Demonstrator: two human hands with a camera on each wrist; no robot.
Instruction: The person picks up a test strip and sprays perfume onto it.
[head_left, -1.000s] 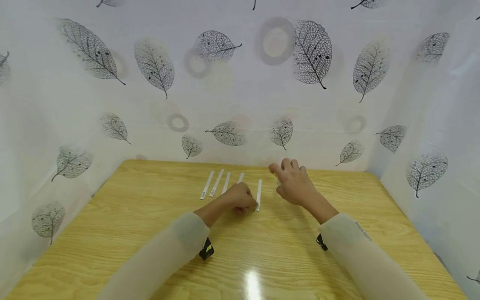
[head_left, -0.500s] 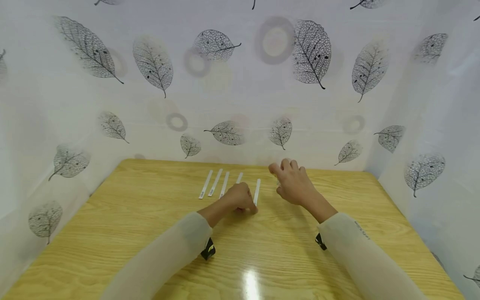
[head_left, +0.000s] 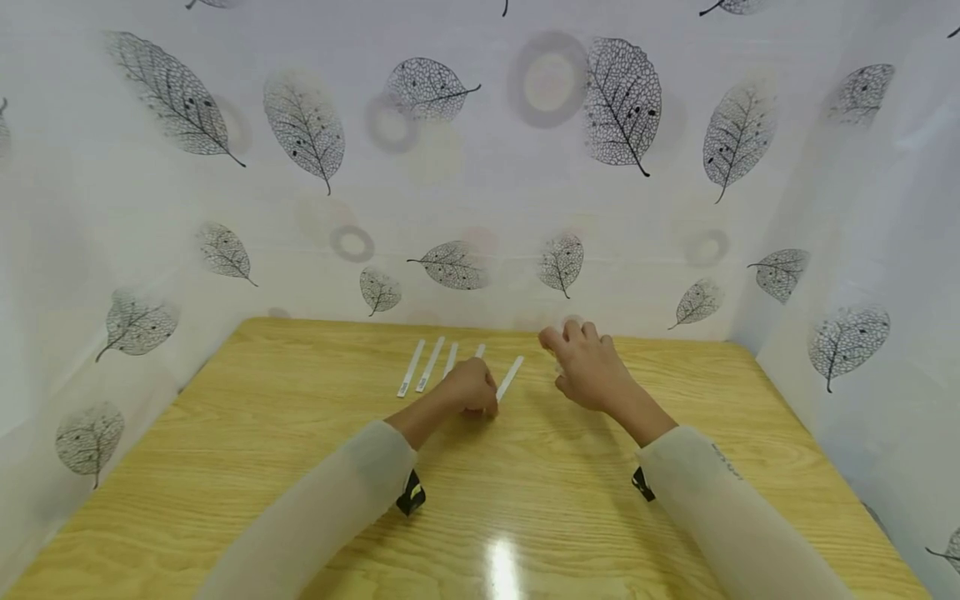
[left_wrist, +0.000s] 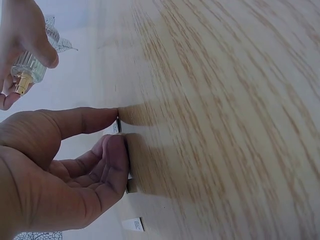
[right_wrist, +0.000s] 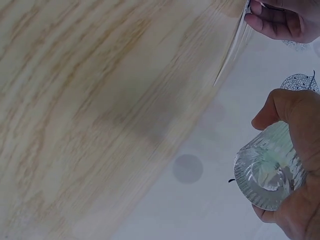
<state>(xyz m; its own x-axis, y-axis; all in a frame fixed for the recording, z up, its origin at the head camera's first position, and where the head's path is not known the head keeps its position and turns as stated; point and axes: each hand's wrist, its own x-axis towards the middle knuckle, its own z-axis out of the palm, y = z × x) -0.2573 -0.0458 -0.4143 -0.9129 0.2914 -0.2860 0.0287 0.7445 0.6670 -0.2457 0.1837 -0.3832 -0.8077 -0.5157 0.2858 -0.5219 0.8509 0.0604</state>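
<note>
My left hand (head_left: 471, 387) is low over the table, its thumb and forefinger pinching the near end of a white paper test strip (head_left: 512, 375). Between those fingertips, a bit of the strip's printed end (left_wrist: 115, 127) shows in the left wrist view. Further right, my right hand (head_left: 592, 367) holds a ribbed clear glass perfume bottle (right_wrist: 265, 167) above the table. Its gold spray nozzle (left_wrist: 23, 83) is visible in the left wrist view, with a finger close to it. The head view mostly hides the bottle behind the hand.
Several similar white strips, among them the leftmost strip (head_left: 410, 368), lie side by side left of the held one; my left hand partly covers some. The wood-grain table (head_left: 465, 517) ends at a leaf-patterned curtain (head_left: 480, 183) behind and at both sides.
My left hand went to the strip's near end, then shifted left and slightly away. The strip now slants, its near end swung left. The right hand has hardly moved.
</note>
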